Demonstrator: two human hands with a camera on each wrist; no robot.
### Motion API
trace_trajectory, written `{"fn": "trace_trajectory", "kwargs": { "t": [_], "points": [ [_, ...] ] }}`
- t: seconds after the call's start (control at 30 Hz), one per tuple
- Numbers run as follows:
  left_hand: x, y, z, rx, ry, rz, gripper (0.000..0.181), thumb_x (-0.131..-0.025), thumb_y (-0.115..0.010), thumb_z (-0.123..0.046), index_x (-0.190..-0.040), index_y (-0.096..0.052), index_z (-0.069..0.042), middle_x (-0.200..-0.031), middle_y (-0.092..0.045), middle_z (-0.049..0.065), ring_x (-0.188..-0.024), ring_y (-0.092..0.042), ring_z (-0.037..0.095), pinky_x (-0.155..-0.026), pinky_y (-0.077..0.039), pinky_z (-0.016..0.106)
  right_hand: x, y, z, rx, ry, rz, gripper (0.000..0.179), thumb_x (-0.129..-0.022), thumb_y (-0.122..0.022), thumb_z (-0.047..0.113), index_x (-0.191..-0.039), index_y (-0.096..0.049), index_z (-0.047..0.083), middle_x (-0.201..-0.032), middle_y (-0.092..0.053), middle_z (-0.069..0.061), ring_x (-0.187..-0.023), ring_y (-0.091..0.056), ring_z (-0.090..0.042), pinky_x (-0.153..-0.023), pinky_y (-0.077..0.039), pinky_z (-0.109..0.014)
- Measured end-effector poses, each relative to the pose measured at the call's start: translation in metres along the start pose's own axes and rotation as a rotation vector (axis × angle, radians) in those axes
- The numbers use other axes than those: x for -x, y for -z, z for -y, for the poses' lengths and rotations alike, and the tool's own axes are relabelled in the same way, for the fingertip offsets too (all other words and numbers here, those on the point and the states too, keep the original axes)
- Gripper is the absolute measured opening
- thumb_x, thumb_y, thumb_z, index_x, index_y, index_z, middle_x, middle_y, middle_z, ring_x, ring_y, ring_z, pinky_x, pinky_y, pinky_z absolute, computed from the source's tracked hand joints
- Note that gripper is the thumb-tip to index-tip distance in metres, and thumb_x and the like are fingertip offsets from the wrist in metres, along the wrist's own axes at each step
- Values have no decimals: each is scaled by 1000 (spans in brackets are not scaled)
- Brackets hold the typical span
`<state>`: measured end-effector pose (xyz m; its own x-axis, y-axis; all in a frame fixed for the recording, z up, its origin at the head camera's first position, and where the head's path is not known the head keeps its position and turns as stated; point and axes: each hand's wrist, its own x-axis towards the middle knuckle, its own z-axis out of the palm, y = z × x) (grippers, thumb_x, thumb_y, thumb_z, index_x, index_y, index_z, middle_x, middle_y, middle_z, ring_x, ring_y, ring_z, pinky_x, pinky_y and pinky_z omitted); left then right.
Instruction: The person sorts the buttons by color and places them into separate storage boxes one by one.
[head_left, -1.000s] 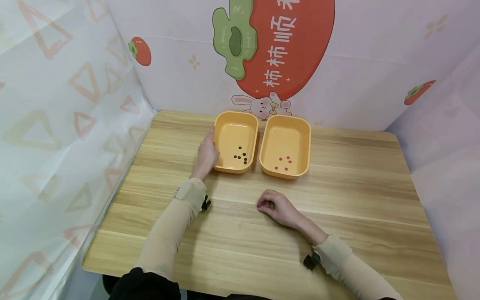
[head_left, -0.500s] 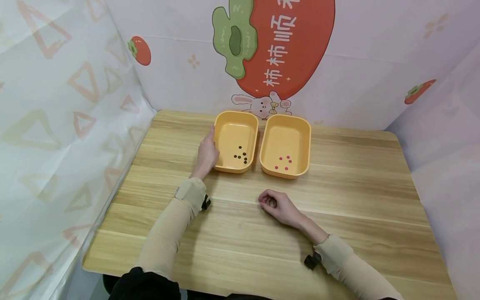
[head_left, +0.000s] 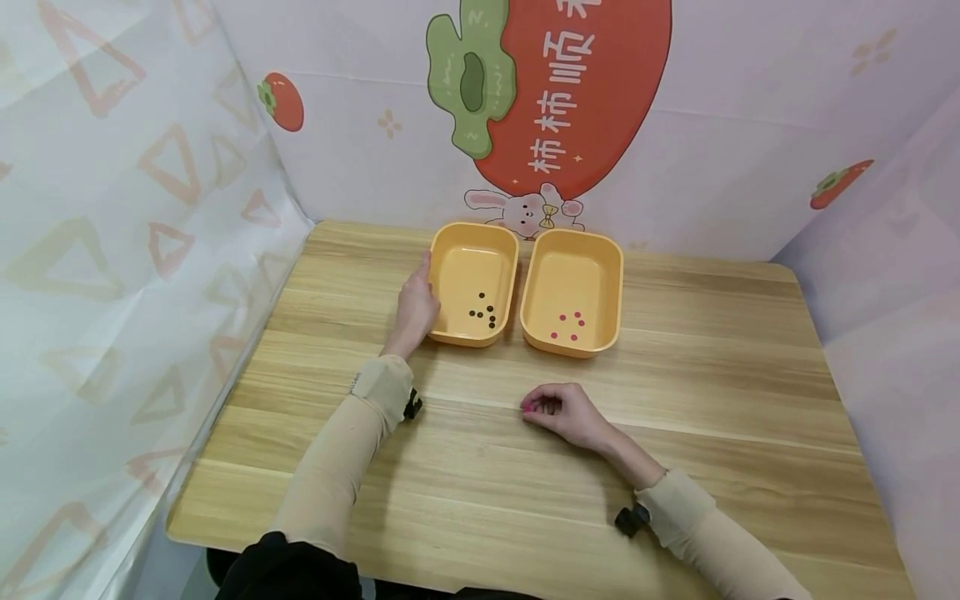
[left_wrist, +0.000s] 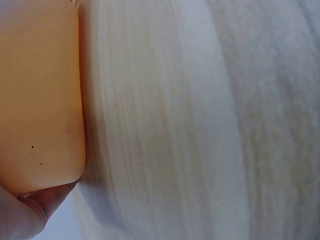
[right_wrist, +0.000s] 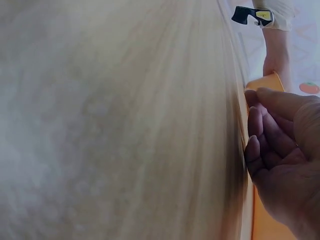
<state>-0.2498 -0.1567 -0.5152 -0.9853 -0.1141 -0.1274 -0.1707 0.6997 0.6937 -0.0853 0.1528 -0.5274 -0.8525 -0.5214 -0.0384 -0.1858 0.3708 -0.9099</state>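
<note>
Two yellow plastic trays stand side by side at the back of the table. The left tray (head_left: pixel 472 258) holds several small round black pieces (head_left: pixel 481 314); the right tray (head_left: pixel 572 271) holds several small round pink pieces (head_left: pixel 577 315). My left hand (head_left: pixel 417 307) grips the left tray's outer side, with the thumb by its wall in the left wrist view. In front of the right tray, low over the table, my right hand (head_left: pixel 568 414) pinches a small pink piece (head_left: pixel 528 408) between thumb and forefinger. Its other fingers are curled, as the right wrist view shows.
The wooden table (head_left: pixel 712 400) reaches back to a printed backdrop (head_left: pixel 720 142) close behind the trays. Patterned sheets also hang at the left and right. A small black camera (head_left: pixel 632 520) sits on the right wrist, another (head_left: pixel 412 404) on the left.
My right hand has shifted slightly to the right, and the pink piece now shows more clearly at its fingertips. The left hand and both trays stay in place.
</note>
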Motion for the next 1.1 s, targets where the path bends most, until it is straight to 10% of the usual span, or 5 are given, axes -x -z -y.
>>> {"fn": "trace_trajectory", "kwargs": {
  "t": [0.47, 1.1],
  "points": [
    [-11, -9, 15, -47, -29, -15, 90, -103, -46, 14, -178, -14, -23, -179, -37, 12, -158, -49, 38, -136, -40, 48, 2, 9, -2, -179, -32, -24, 14, -99, -76, -2, -111, -79, -8, -92, -81, -25, -78, -74, -8, -70, -62, -17],
    [9, 4, -8, -19, -18, -10, 88, -102, -46, 16, -178, -18, -18, -175, -41, 20, -147, -59, 44, -131, -47, 53, 4, 15, 5, -119, -50, -124, 15, -92, -84, -1, -106, -81, -6, -97, -83, -21, -83, -72, -1, -76, -63, -17]
  ]
}}
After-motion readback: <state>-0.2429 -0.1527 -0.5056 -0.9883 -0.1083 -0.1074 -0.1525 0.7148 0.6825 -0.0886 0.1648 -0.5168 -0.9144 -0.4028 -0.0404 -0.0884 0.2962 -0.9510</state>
